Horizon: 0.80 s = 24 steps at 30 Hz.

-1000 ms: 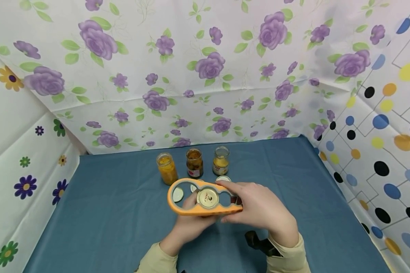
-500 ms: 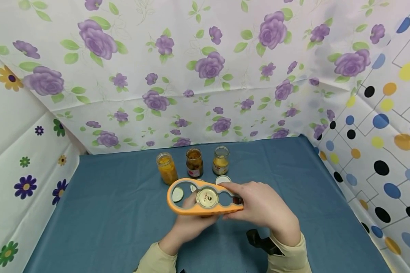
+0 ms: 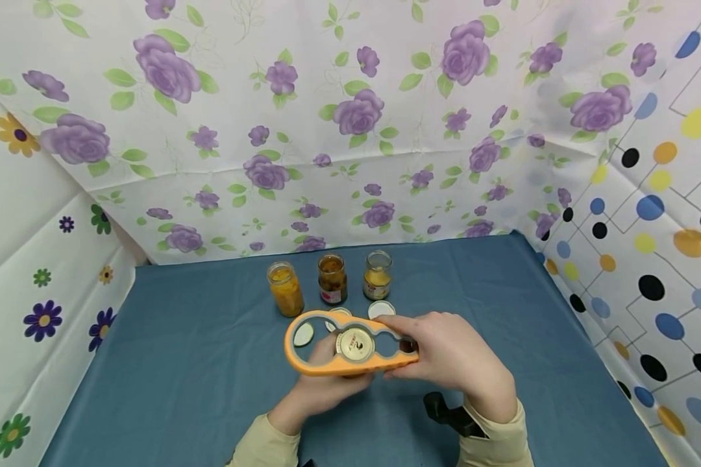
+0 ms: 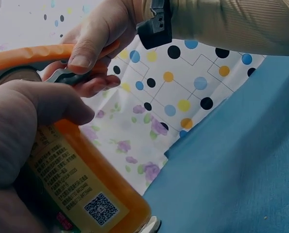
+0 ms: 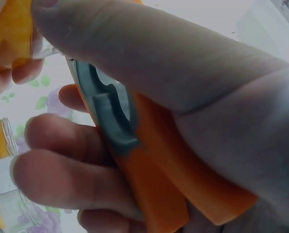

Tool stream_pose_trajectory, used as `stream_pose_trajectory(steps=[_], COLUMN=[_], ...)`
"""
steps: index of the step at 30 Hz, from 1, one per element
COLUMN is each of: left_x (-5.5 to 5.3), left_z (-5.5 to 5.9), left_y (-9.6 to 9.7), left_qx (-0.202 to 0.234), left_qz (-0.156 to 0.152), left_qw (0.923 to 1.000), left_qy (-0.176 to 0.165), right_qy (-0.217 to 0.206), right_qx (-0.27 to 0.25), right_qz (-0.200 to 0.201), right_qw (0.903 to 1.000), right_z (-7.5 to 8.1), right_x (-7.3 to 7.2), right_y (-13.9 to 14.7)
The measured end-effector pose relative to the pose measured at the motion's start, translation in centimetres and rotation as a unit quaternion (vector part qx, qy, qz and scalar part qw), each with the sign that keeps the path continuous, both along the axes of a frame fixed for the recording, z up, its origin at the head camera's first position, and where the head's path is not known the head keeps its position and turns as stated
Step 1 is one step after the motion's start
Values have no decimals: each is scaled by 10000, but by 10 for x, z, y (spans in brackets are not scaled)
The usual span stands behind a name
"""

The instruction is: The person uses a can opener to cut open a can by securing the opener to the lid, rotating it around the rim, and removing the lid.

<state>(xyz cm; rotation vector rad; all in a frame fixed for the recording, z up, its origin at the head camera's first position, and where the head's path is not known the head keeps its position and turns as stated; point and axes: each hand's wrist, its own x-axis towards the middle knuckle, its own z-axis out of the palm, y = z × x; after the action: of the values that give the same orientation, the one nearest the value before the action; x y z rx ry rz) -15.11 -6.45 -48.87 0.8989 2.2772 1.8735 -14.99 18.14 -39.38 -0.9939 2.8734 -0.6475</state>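
Note:
My left hand (image 3: 325, 389) grips a glass jar (image 4: 105, 179) with orange contents and a label bearing a QR code. On its gold lid (image 3: 355, 344) sits an orange jar opener (image 3: 327, 370) with grey-lined round openings, the lid inside the middle one. My right hand (image 3: 458, 357) holds the opener's two handles (image 5: 159, 194), thumb on one side and fingers on the other. The jar is tilted in the left wrist view, and the opener hides most of it in the head view.
Behind the hands stand three lidless jars: one yellow-orange (image 3: 286, 292), one brown (image 3: 333, 282), one partly filled with yellow (image 3: 377, 280). Loose lids lie before them: a left lid (image 3: 304, 334), a middle lid (image 3: 341, 312), a right lid (image 3: 381, 309). Blue cloth (image 3: 198, 363) covers the table.
The opener has dropped slightly toward me, and the print on the lid has turned. My right hand has shifted a little to the right, still holding the handles.

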Motion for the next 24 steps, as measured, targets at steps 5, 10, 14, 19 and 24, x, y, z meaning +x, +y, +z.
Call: stream_pose_trajectory(steps=[5,10,14,19,24], left_x=[-4,-6,-5,-6,-8], left_z=[2,6,5,2,5], left_y=[-3,-6,-7,-8,-9], left_qx=[64,16,-45,23,-6], left_qz=[-277,-471,-574,-686,-693], left_qw=[9990,9984,9980,9970,9969], left_qy=[360,316,257,348,377], right_qy=[53,90,14,-138,-35], right_qx=[-13,-67,-76,-132,-147], right_qz=[68,171,194,168,224], right_qw=[10000,9998,9998,9997,9996], right_z=[1,2,1,1,1], right_x=[0,1,3,3,1], right_y=[0,-1,0,1,0])
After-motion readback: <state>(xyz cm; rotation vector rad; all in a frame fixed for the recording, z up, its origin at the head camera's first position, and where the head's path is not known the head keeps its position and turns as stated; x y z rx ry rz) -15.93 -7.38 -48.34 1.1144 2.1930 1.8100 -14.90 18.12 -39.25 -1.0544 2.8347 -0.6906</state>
